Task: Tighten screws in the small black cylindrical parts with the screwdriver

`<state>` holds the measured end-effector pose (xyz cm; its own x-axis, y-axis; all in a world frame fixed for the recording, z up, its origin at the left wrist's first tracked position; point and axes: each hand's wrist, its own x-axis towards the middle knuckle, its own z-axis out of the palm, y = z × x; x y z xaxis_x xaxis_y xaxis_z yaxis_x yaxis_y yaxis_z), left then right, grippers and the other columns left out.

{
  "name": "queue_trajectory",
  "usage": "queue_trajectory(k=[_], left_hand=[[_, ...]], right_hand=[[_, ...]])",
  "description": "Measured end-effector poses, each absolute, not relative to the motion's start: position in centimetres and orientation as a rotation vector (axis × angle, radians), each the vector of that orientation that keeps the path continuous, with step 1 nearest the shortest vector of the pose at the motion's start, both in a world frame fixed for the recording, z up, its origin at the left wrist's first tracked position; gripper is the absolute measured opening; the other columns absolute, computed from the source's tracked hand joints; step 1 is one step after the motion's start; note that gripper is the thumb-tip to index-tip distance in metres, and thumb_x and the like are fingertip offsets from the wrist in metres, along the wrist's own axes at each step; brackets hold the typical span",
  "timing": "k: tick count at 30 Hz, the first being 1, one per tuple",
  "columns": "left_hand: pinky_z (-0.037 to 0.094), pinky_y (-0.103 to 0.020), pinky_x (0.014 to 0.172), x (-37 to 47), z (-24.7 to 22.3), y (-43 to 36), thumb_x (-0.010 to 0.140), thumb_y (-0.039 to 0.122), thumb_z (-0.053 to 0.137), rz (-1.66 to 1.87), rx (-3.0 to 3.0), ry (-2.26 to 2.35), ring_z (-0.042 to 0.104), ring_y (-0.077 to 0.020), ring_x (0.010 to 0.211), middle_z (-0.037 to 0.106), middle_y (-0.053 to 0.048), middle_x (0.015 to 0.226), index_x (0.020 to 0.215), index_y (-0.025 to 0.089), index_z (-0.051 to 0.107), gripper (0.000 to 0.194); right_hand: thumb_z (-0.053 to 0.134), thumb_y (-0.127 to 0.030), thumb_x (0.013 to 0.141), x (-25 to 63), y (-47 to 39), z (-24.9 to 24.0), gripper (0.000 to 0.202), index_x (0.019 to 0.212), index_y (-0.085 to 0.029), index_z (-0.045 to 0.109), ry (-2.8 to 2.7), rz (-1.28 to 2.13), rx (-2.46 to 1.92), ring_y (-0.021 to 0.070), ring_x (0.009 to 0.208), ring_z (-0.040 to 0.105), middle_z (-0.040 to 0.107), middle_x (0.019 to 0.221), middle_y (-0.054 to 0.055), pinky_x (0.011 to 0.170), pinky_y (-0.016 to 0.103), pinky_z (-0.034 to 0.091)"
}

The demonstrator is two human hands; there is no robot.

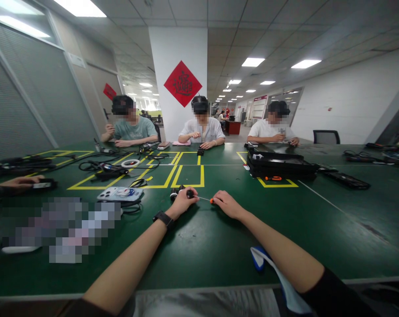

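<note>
In the head view my right hand [228,204] is closed around the orange handle of a screwdriver [212,201]. Its thin metal shaft points left, toward a small black part [189,193] pinched in the fingers of my left hand [182,204]. Whether the tip sits in that part is too small to tell. Just behind my left hand stand dark round pieces [174,193] with white bands, partly covered by the hand. A second orange-handled screwdriver [272,178] lies farther off, in front of a black tray.
The black tray [281,164] stands at the back right. Left of my hands are a phone [120,194], cables [102,169] and a white ring [129,163]. A blue and white strap [259,259] lies by my right forearm. Several people sit around the green table [199,255]; a co-worker's hand [24,181] reaches in from the left.
</note>
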<state>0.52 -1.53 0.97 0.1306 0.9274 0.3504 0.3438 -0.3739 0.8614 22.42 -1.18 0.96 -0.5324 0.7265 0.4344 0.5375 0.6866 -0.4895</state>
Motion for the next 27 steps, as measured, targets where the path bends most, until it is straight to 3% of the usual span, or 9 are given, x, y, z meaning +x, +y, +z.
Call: queue_trajectory(k=[8,13,18,22,27], left_hand=[[0.042,-0.024,0.061,0.60,1.19,-1.68,0.060,0.029,0.064,1.225,1.777,1.252,0.052,-0.0107,0.063,0.057,0.001,0.072,0.077,0.016,0.055,0.023],[0.042,-0.024,0.061,0.53,1.07,-1.42,0.060,0.028,0.065,1.212,1.796,1.247,0.051,-0.0106,0.063,0.057,0.001,0.070,0.077,0.016,0.056,0.023],[0.042,-0.024,0.064,0.42,0.77,-1.18,0.061,0.029,0.065,1.226,1.806,1.197,0.052,-0.0111,0.067,0.058,0.001,0.072,0.077,0.016,0.056,0.022],[0.042,-0.024,0.065,0.43,0.63,-1.19,0.061,0.028,0.065,1.232,1.801,1.206,0.053,-0.0109,0.067,0.058,0.001,0.073,0.077,0.016,0.056,0.022],[0.041,-0.023,0.063,0.41,0.55,-1.16,0.061,0.029,0.065,1.240,1.768,1.204,0.052,-0.0101,0.065,0.057,0.001,0.072,0.077,0.016,0.056,0.023]], right_hand=[[0.053,-0.026,0.079,22.57,-1.48,1.03,0.013,0.083,-0.016,0.060,-2.249,0.396,-0.895,0.0152,0.083,0.049,0.057,0.084,0.004,0.076,0.028,0.038],[0.061,-0.024,0.072,22.51,-1.42,0.61,0.016,0.086,-0.016,0.057,-2.211,0.433,-0.943,0.0146,0.081,0.049,0.055,0.085,0.003,0.072,0.027,0.039],[0.052,-0.029,0.081,22.54,-1.20,0.69,0.016,0.087,-0.017,0.060,-2.289,0.376,-0.920,0.0155,0.085,0.048,0.057,0.087,0.005,0.079,0.030,0.037],[0.039,-0.028,0.088,22.54,-1.10,0.92,0.028,0.080,-0.016,0.063,-2.326,0.365,-0.912,0.0149,0.084,0.048,0.058,0.083,0.005,0.080,0.031,0.036],[0.050,-0.027,0.082,22.72,-1.19,1.03,0.015,0.083,-0.017,0.062,-2.306,0.355,-0.883,0.0157,0.085,0.048,0.058,0.085,0.004,0.079,0.030,0.037]])
